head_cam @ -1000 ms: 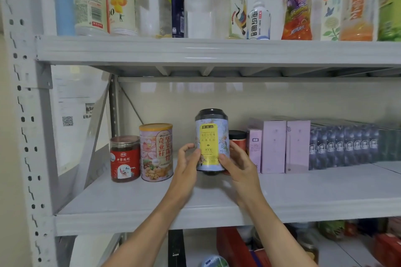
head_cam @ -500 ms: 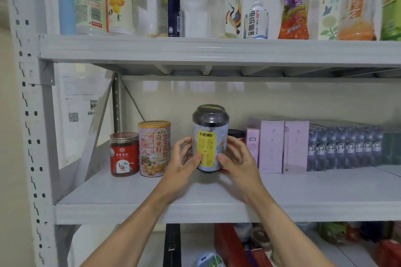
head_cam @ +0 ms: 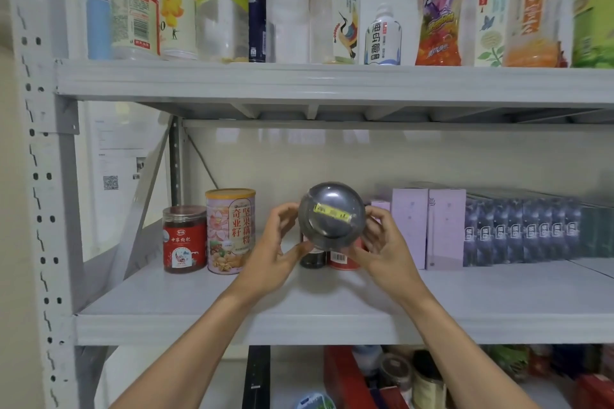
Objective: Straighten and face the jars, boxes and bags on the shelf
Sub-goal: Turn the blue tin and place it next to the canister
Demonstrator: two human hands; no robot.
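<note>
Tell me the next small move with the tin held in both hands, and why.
Probably tip the tin back upright and set it on the shelf, label outward. The left hand and right hand hold it tilted, dark lid toward the camera, above the bare board in front of the red can.

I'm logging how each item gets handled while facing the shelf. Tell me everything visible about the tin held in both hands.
The tin is round, and its dark, glossy lid end is tipped toward the camera, hiding its body. A yellow sticker with dark characters runs across the lid. It is lifted above the middle shelf, in front of two smaller jars. The left hand and the right hand grip its sides with curled fingers.
</note>
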